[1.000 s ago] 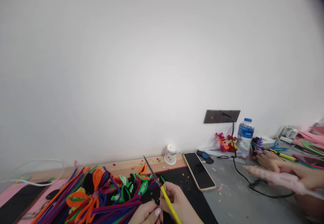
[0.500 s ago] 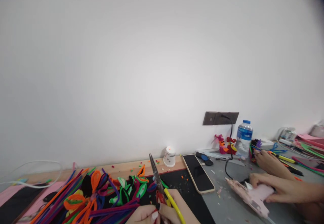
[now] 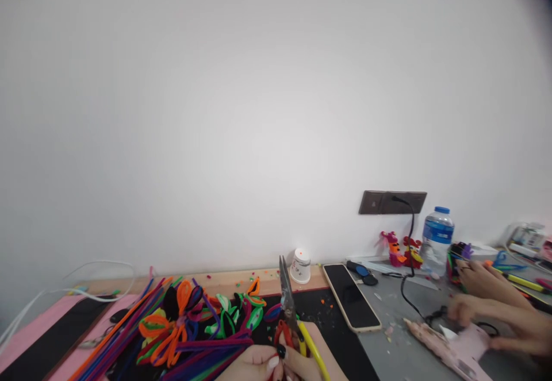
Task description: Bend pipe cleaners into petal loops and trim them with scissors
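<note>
Colours I see: right hand (image 3: 304,362), black nail, grey-bladed yellow-handled metal scissors (image 3: 289,307). Left hand (image 3: 252,364), whitish nail. Red looped piece (image 3: 282,332) at grip. Left of grip: orange-petalled fuzzy flower (image 3: 183,297); orange, purple, blue fuzzy stems (image 3: 123,329). Beyond grip: white cup (image 3: 301,269), dark lettering, orange dot. Right: black-screened, cream-edged phone (image 3: 352,299).
</note>
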Available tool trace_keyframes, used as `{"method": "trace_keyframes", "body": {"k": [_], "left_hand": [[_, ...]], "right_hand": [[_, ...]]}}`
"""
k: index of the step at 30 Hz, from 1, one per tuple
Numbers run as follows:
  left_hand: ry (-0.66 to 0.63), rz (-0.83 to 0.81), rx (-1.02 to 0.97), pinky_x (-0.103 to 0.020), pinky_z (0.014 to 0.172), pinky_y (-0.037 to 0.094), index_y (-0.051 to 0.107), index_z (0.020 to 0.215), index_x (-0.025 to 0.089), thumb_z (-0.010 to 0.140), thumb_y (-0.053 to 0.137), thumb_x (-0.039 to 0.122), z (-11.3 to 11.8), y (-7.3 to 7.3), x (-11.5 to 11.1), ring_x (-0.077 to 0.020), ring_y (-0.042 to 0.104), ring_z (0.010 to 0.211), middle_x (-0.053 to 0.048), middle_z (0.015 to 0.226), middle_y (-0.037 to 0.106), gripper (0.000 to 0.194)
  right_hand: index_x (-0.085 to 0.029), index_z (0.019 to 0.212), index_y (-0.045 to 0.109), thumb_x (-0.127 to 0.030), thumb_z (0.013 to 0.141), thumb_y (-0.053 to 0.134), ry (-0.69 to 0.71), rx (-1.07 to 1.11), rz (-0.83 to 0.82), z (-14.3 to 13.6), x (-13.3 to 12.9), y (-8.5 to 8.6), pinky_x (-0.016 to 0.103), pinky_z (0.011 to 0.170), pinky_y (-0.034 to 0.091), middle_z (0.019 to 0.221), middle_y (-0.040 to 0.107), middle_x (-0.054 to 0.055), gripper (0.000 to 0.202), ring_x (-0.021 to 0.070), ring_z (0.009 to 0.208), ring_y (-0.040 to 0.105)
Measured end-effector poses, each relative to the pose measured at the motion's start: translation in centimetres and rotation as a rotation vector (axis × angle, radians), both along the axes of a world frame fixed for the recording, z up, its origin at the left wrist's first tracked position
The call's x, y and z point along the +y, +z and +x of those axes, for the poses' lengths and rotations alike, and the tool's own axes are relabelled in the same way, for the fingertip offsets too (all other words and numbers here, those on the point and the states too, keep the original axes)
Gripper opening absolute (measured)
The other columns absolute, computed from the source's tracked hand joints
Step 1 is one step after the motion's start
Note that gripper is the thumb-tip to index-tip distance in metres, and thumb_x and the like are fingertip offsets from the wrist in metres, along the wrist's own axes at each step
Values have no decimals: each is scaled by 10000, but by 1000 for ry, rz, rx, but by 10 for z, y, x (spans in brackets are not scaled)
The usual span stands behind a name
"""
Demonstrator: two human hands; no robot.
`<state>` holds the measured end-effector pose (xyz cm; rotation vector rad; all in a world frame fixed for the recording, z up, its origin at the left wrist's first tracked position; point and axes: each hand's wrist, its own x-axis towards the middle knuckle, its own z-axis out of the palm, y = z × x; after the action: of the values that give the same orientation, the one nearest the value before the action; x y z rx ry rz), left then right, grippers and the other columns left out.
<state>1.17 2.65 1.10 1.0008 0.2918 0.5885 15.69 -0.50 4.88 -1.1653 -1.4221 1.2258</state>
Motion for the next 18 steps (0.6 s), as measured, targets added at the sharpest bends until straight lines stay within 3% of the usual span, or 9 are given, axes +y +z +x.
{"method": "trace_keyframes", "body": {"k": [5, 10, 12, 14, 16, 18], "left_hand": [[71, 60, 156, -213, 499, 270, 483, 511, 147, 603, 627, 599, -5, 2, -1, -59, 352, 400, 45, 425, 416, 483], [266, 141, 274, -205, 443, 245, 533, 710, 138, 719, 547, 505, -5, 3, -4, -76, 367, 419, 30, 500, 474, 368], [437, 350, 366, -205, 509, 302, 537, 797, 154, 722, 585, 340, -7, 7, -7, -92, 414, 519, 25, 606, 499, 206], [611, 663, 529, -204, 595, 331, 552, 856, 171, 644, 619, 159, -9, 13, -10, -115, 440, 647, 13, 731, 519, 222], [657, 833, 659, -200, 615, 342, 558, 838, 178, 609, 601, 84, -12, 17, -12, -124, 452, 682, 9, 765, 527, 251], [634, 900, 747, -199, 606, 355, 563, 804, 176, 633, 577, 82, -13, 19, -12, -131, 478, 675, -1, 759, 543, 195]], "right_hand": [[-263, 797, 634, -457, 572, 695, -83, 0, 2, 3, -4, 7, 355, 580, 486, 728, 634, 85, 303, 293, 719, 606], [-238, 868, 616, -541, 589, 660, -131, 33, -11, -2, 0, 3, 327, 589, 478, 684, 613, 78, 415, 263, 712, 594], [-190, 909, 593, -581, 598, 628, -152, 40, -43, -5, 3, -2, 305, 549, 468, 601, 578, 46, 501, 230, 628, 583], [-157, 887, 579, -610, 595, 606, -156, 38, -79, -8, 5, -7, 269, 498, 443, 519, 529, 10, 539, 191, 543, 552], [-156, 824, 574, -624, 578, 603, -164, 30, -97, -9, 7, -11, 241, 450, 405, 466, 485, -15, 529, 159, 480, 511], [-165, 776, 563, -621, 571, 609, -163, 16, -90, -10, 7, -13, 225, 414, 367, 449, 460, -28, 502, 133, 437, 468]]}}
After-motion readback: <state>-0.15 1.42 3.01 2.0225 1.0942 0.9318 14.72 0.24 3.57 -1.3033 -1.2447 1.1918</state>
